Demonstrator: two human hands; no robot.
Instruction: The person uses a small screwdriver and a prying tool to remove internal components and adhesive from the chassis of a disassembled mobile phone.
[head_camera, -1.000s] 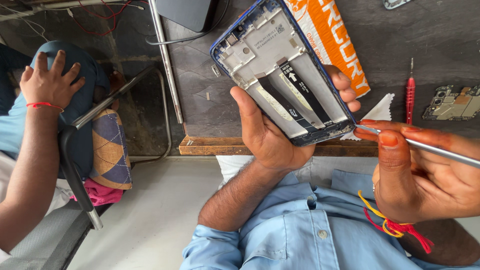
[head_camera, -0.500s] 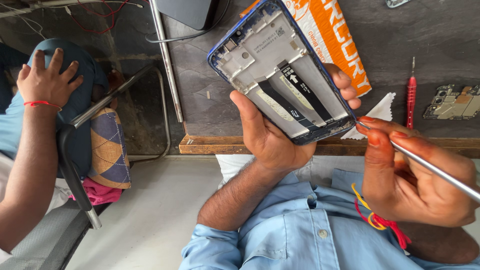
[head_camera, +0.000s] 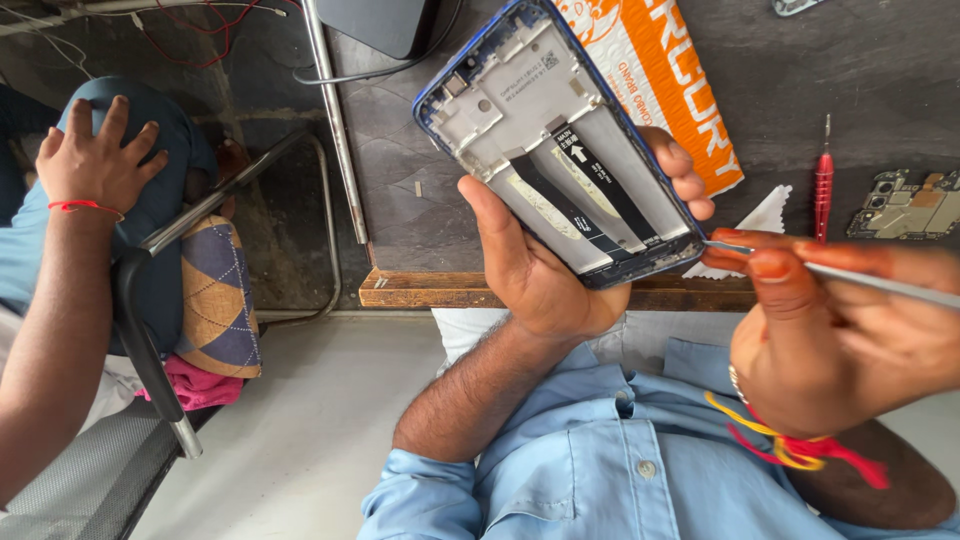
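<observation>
My left hand (head_camera: 540, 265) grips an opened phone frame (head_camera: 555, 140) with a blue rim, its back off, showing a white inner plate and black flat cables. I hold it tilted above the dark table. My right hand (head_camera: 840, 330) pinches a thin metal pick (head_camera: 860, 280) whose tip touches the lower right corner of the phone frame. Coloured threads circle my right wrist.
An orange printed packet (head_camera: 670, 90) lies on the dark table (head_camera: 800, 90), with a red screwdriver (head_camera: 822, 190), a circuit board (head_camera: 905, 205) and a white cloth (head_camera: 765, 215). At left another person's hand (head_camera: 100, 160) rests on a knee, beside a chair armrest (head_camera: 150, 330).
My right hand with the pick has shifted slightly, keeping its tip at the phone frame's lower corner. The phone frame tilted a little. The other person's hand stayed on the knee.
</observation>
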